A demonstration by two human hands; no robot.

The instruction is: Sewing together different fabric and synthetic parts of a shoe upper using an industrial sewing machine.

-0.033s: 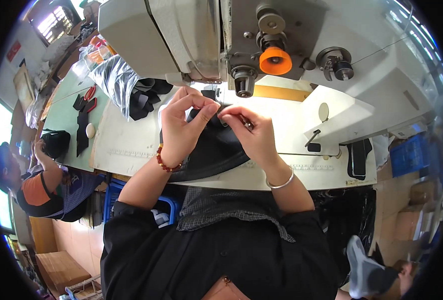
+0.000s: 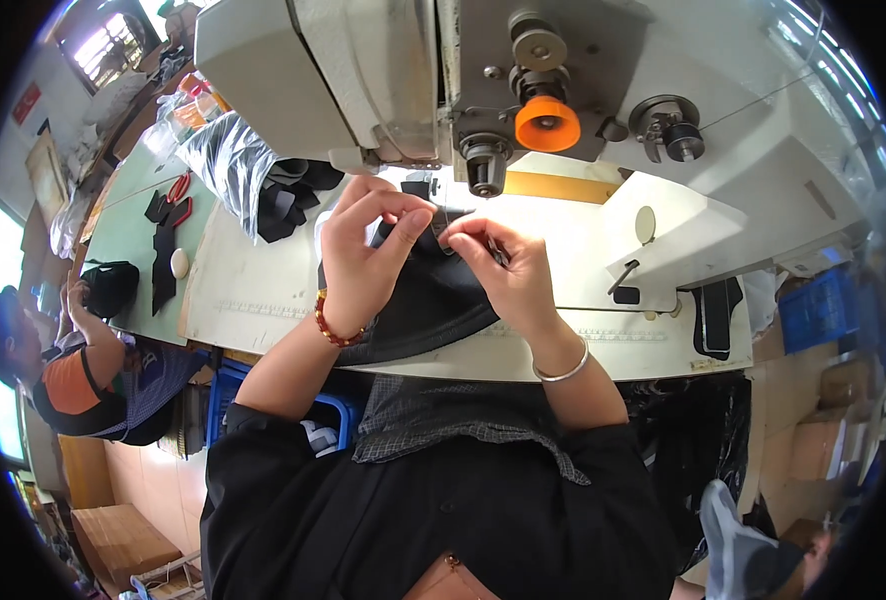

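My left hand (image 2: 378, 232) is closed in a pinch, thumb against forefinger, just in front of the sewing machine's (image 2: 388, 85) needle area. Close on its right, my right hand (image 2: 511, 268) pinches in the same way, with a small gap between the two sets of fingertips. Anything held between the fingers is too small to make out. Under both hands a black, smooth, curved workpiece (image 2: 423, 305) lies on the white machine table (image 2: 603, 290). The machine's needle and foot are largely hidden behind my left hand.
Left of the machine lie dark fabric pieces (image 2: 288, 195) beside a striped silvery bag (image 2: 225, 150). Red-handled scissors (image 2: 179, 187) rest on a green table (image 2: 128, 210). A co-worker (image 2: 78, 375) sits at far left. A blue crate (image 2: 338, 410) stands below the table edge.
My fingertips have parted slightly, the right hand shifting a little down and right. At lower right, the grey-and-white shape near the floor has moved a little downward.
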